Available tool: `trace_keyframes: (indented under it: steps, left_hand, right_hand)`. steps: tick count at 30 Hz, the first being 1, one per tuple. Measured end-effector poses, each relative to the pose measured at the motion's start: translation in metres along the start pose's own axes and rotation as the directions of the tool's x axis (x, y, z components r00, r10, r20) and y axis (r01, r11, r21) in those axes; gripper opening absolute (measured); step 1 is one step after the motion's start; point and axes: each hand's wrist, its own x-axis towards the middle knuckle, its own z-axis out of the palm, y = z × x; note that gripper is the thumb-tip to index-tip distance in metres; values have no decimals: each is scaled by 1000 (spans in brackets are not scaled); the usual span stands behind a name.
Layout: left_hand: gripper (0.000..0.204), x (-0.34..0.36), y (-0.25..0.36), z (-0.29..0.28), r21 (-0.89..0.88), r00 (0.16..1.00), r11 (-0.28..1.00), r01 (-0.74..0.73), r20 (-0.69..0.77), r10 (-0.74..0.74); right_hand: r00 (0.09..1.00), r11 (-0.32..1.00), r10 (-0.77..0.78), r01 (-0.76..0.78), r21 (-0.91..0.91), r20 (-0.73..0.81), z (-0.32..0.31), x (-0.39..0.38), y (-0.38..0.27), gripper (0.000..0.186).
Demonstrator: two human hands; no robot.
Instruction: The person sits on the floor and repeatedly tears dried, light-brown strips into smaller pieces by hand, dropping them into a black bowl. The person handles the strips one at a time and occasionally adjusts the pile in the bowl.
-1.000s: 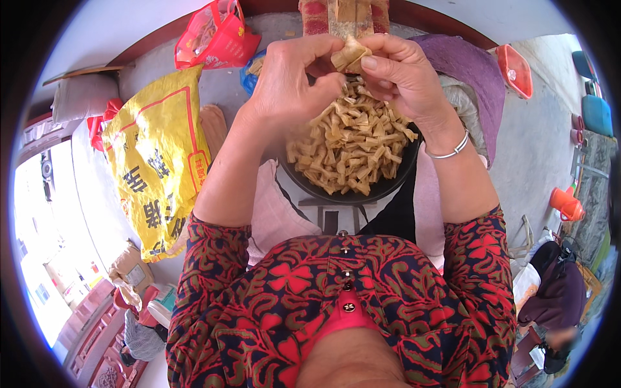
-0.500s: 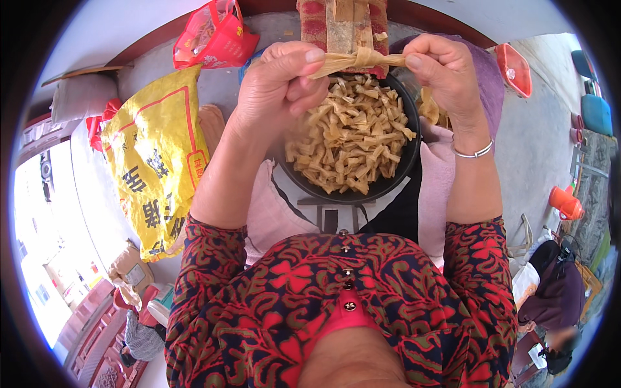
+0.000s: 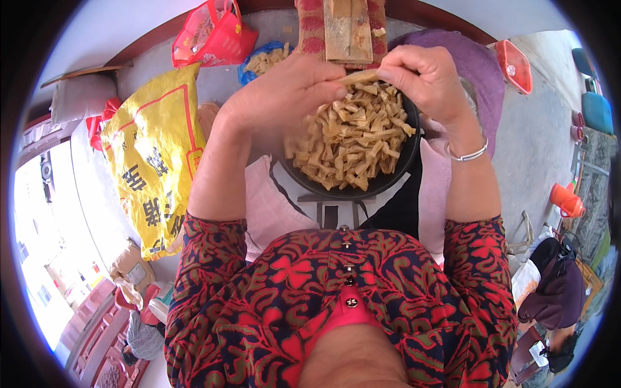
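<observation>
A short tan strip with a folded look spans the gap between my hands, above the far rim of a round black pan. My right hand pinches its right end between thumb and fingers. My left hand has its fingertips closed at the left end; its thumb is hidden. Beneath them, the pan is heaped with knotted tan strips. It stands before my lap, partly covered by my left hand and wrist.
Beyond the pan lies a wooden board on red patterned cloth. A blue bag with tan pieces sits at the far left, near a red bag. Left is a yellow sack; right are purple cloth and a red basket.
The strip was stretched taut with a knot in its middle; now less of it shows between my hands. My left hand has turned its back upward, and the blue bag has come into view.
</observation>
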Motion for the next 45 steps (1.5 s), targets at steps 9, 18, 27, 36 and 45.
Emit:
trace_keyframes:
  steps: [9, 18, 27, 36, 45]
  left_hand:
    - [22, 38, -28, 2, 328, 860, 911, 250, -507, -53]
    - [30, 61, -51, 2, 354, 783, 866, 353, -618, -67]
    - [50, 31, -4, 36, -36, 828, 986, 163, -539, -156]
    - [37, 32, 16, 3, -852, 774, 91, -515, -508, -377]
    - [41, 17, 22, -12, -139, 208, 861, -490, -977, -39]
  right_hand:
    - [977, 982, 67, -100, -157, -201, 4, 34, 44, 15]
    - [939, 766, 277, -344, -544, -204, 5, 55, 78, 21]
    - [881, 718, 459, -444, 537, 114, 24, 35, 27, 22]
    - [921, 758, 272, -384, 528, 280, 40, 30, 3, 29]
    - [892, 388, 146, -450, 804, 428, 19, 23, -30, 26]
